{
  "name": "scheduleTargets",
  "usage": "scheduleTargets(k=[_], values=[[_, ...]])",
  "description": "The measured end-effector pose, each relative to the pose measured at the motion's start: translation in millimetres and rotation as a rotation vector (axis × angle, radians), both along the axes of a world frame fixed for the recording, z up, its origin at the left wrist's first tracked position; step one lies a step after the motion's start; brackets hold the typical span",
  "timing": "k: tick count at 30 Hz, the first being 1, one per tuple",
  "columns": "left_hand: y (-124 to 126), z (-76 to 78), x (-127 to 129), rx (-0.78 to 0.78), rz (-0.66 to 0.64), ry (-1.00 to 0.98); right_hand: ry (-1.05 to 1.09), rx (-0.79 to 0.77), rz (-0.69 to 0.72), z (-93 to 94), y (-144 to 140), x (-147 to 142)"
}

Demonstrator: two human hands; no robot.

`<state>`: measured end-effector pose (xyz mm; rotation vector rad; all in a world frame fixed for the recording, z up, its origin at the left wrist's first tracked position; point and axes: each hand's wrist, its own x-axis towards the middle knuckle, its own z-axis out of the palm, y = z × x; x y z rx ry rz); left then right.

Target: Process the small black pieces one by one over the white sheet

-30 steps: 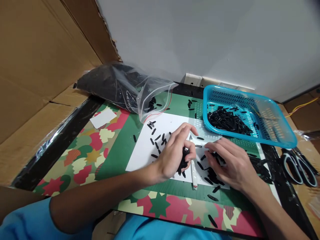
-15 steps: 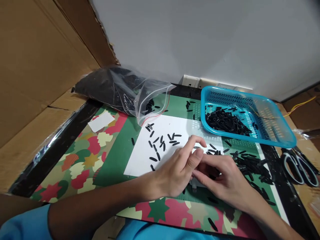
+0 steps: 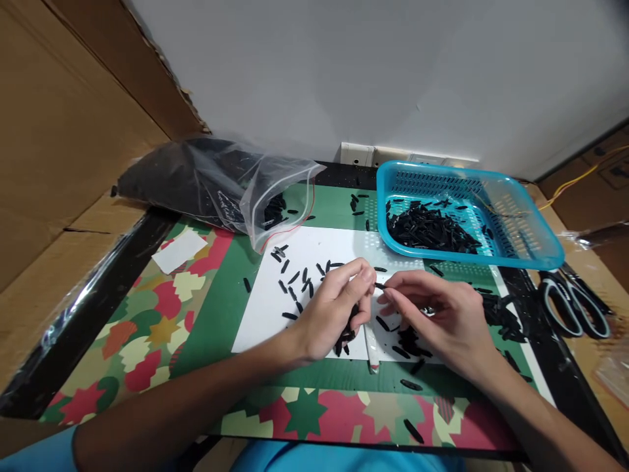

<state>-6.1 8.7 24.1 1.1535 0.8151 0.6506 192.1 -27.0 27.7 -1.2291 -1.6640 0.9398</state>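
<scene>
A small black elongated piece bridges the fingertips of my two hands above the white sheet. My left hand is closed, thumb against the curled index finger, at the piece's left end. Under its curled fingers shows a dark cluster of similar pieces, seemingly held in the palm. My right hand pinches the other end between thumb and fingertips. Loose black pieces are scattered on the sheet to the left, with more below my right hand. A thin whitish stick-like object lies between the hands.
A blue plastic basket with a heap of black pieces stands at the back right. Scissors lie beside it. An unsealed zip bag of dark contents rests at the back left, near cardboard. A small white paper lies left.
My hands have drawn apart from an overlapping clasp, the right moving off to the right, and the black piece between them now shows. The camera view has shifted slightly.
</scene>
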Motion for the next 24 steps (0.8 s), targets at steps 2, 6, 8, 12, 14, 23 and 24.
scheduleTargets(k=[2, 6, 8, 12, 14, 23, 24], values=[[1.4, 1.0, -0.7, 0.001, -0.036, 0.003, 0.018, -0.039, -0.002, 1.2, 3.1, 0.8], [2.4, 1.9, -0.6, -0.034, -0.05, -0.004, 0.125, -0.112, -0.013, 2.4, 6.1, -0.1], [2.2, 2.1, -0.2, -0.038, -0.054, -0.012, 0.189, -0.146, -0.023, 2.7, 6.3, -0.3], [1.1, 1.8, -0.4, -0.051, -0.072, -0.012, 0.254, -0.181, -0.03, 1.8, 6.6, 0.5], [0.5, 1.2, -0.8, -0.05, -0.085, -0.007, 0.271, -0.194, -0.028, 0.8, 6.9, 0.8], [0.0, 2.6, -0.6, -0.086, -0.057, -0.05, 0.307, -0.203, -0.029, 3.2, 9.9, 1.6], [-0.1, 3.3, -0.5, -0.081, -0.048, -0.053, 0.306, -0.195, -0.025, 3.7, 10.2, 1.7]])
